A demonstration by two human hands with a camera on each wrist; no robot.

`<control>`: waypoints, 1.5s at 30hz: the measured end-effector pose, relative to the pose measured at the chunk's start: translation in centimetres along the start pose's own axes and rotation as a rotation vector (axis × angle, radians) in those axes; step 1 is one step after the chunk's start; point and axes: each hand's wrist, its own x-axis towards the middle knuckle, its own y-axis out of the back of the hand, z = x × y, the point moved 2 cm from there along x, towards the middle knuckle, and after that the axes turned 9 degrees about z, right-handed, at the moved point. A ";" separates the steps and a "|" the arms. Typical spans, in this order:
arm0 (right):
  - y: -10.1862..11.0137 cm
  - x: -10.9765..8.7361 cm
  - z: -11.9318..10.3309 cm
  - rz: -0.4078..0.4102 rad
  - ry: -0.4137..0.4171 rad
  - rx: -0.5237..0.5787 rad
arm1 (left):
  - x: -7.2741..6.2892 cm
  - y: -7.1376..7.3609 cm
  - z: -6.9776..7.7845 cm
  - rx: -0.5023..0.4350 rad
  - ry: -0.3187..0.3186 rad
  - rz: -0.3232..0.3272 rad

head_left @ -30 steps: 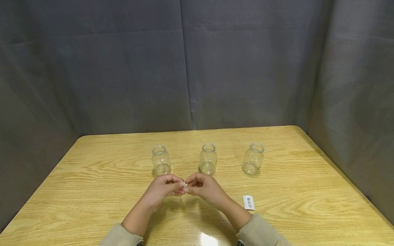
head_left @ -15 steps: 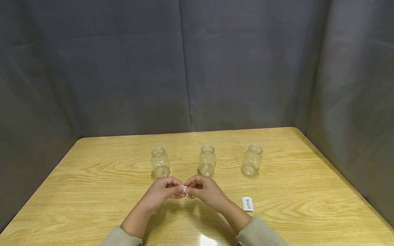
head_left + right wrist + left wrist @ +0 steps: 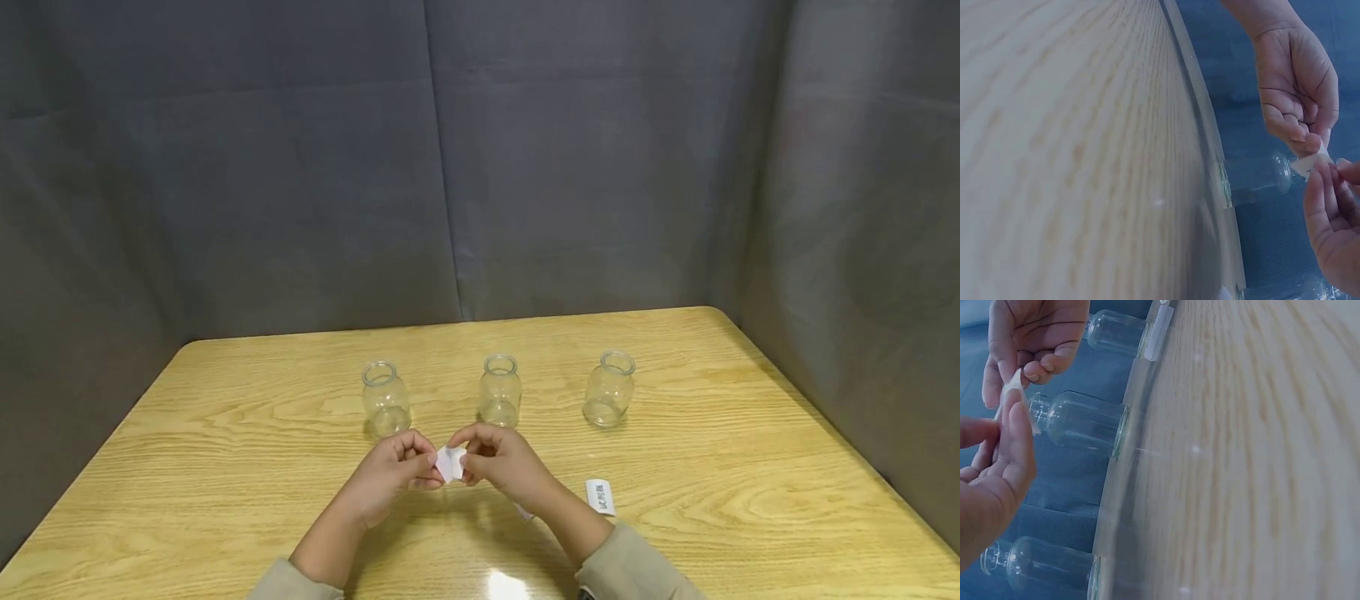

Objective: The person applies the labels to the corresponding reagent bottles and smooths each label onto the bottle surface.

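A small white slip of paper with a crease down its middle is held up between both hands. My left hand pinches its left edge between thumb and fingers. My right hand pinches the right edge the same way. In the left wrist view the paper stands above the tabletop, its lower part hidden by fingers. Just behind the hands are a left glass jar and a middle glass jar, both without lids and upright.
A third glass jar stands to the right in the same row. A white label with printed characters lies right of the right forearm. Another white scrap shows partly under that forearm. Dark cloth encloses the wooden table.
The paper was a narrow folded strip almost hidden by the fingertips; it has opened out into a wider creased piece. The hands have drawn slightly apart. The jars stay where they were.
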 end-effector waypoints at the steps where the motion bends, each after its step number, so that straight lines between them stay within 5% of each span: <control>1: 0.0 0.0 0.0 -0.008 -0.009 0.005 | 0.0 0.0 0.0 0.013 -0.002 0.007; 16: 1.0 -0.3 -0.4 -0.095 0.007 -0.060 | 0.0 0.6 -0.3 0.002 0.036 0.051; 27: 1.0 -0.3 0.1 -0.030 0.041 -0.079 | -0.3 0.9 -0.8 0.034 0.031 0.003; 45: 0.0 -0.6 -0.3 -0.072 0.019 -0.111 | -1.2 1.8 -0.8 0.091 0.055 -0.068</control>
